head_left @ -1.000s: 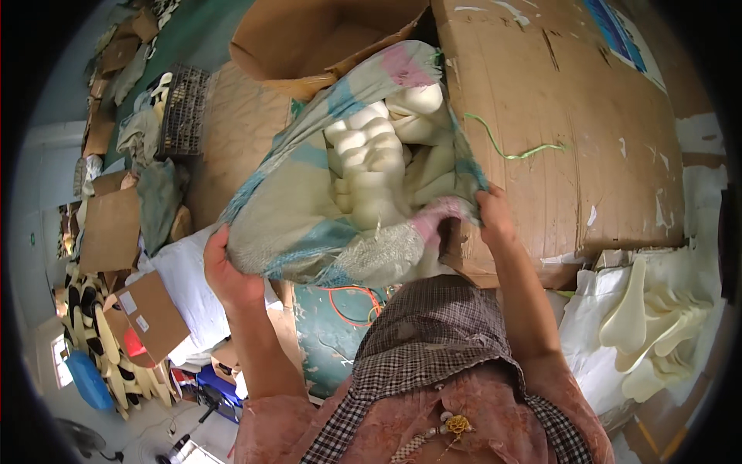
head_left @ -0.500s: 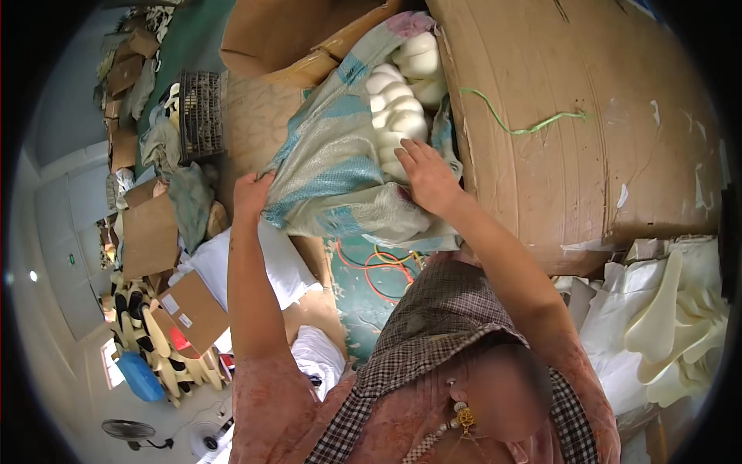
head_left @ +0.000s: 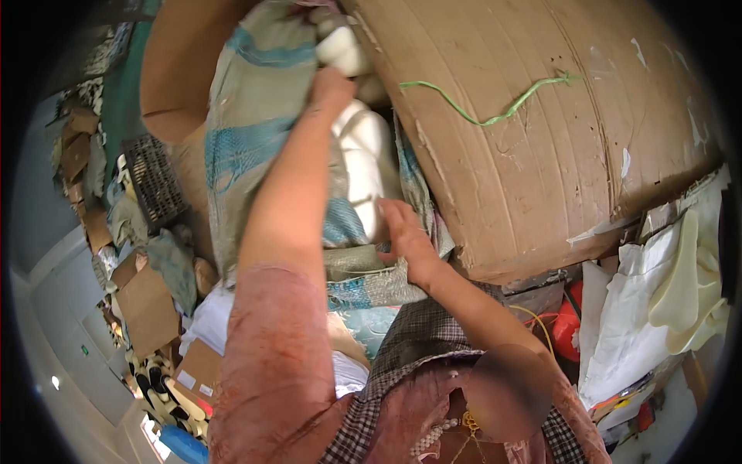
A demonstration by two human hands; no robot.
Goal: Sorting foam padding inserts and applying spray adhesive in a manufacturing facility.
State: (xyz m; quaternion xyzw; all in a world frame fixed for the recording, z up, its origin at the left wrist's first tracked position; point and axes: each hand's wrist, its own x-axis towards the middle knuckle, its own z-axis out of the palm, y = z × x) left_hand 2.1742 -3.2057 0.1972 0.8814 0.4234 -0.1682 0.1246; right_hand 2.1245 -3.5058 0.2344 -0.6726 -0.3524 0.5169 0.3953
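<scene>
A woven sack [head_left: 251, 104] with pale and blue bands lies tilted before me, its mouth facing right. Rounded, smooth white pieces [head_left: 363, 151] show stacked inside it; their kind is unclear. My left hand [head_left: 332, 91] reaches across the sack to its far part, among the white pieces, fingers curled and slightly blurred. Whatever lies in its grasp is hidden. Lower at the mouth, my right hand [head_left: 410, 241] rests at the near end of the white pieces, fingers stretched and apart, thumb by the sack's near edge.
A large cardboard box [head_left: 533, 131] with a green string [head_left: 495, 120] on it stands right of the sack. An open carton [head_left: 174, 69] is at the far left, near a black crate [head_left: 154, 182]. Cream flat shapes [head_left: 680, 286] lie at the right.
My left hand has left the sack's left side and moved far and right to its mouth. My right hand has slid nearer along the white pieces. The view has shifted.
</scene>
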